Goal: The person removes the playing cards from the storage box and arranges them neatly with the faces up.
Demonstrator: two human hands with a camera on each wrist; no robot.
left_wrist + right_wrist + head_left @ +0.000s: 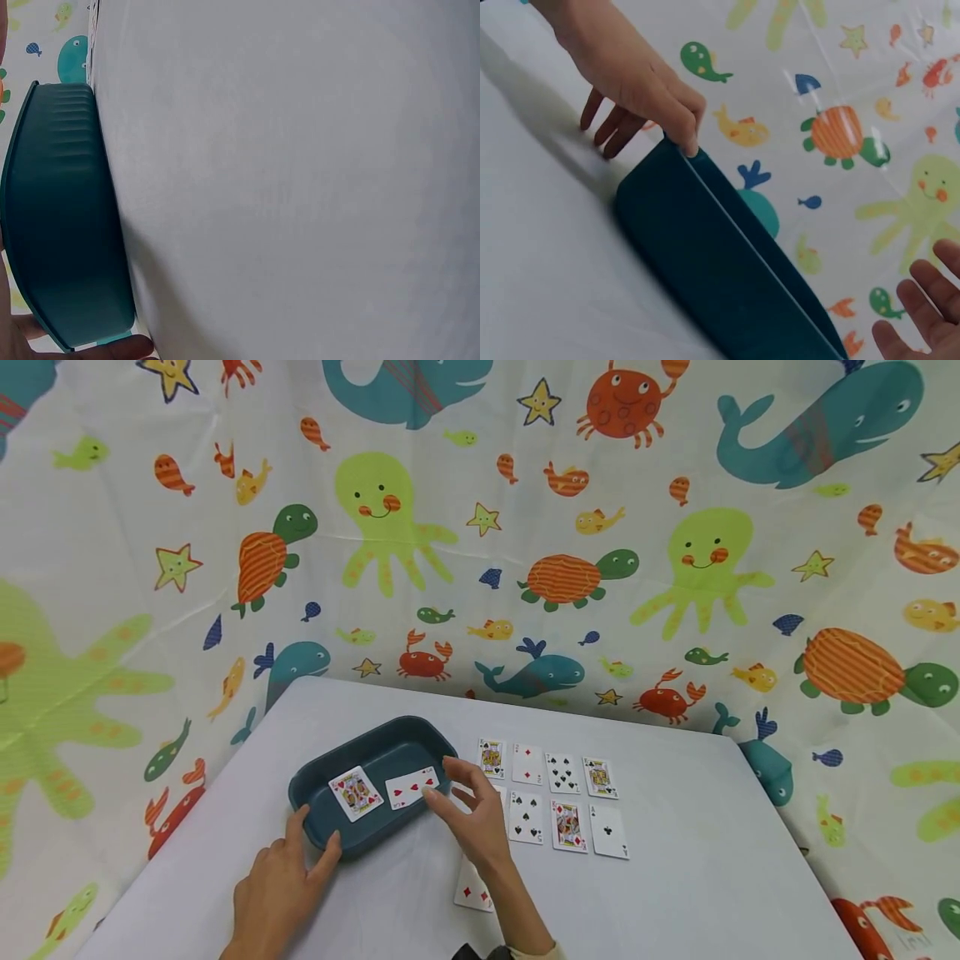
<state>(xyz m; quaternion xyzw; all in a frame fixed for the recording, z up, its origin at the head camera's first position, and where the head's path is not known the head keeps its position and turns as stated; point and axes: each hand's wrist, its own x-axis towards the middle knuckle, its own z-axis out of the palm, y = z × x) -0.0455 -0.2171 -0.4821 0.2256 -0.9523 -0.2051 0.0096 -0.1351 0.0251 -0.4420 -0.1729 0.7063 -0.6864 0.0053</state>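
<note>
A dark teal tray (360, 842) holds two face-up playing cards: a face card (356, 792) and a card with red hearts (405, 790). My left hand (276, 885) grips the tray's near left corner, its thumb and a finger at the rim; the right wrist view has the same left hand (634, 82) with a thumb on the rim. Beside the tray's right end is my right hand (474, 814), holding nothing, thumb and fingers spread apart. In the right wrist view its fingers (922, 300) are off the tray wall.
Right of the tray, face-up cards lie in two rows, among them a five of spades (526, 817) and an ace of clubs (608, 832). A diamonds card (472, 889) lies nearer, partly under my right forearm. A sea-animal curtain (480, 527) hangs behind the white table (712, 877).
</note>
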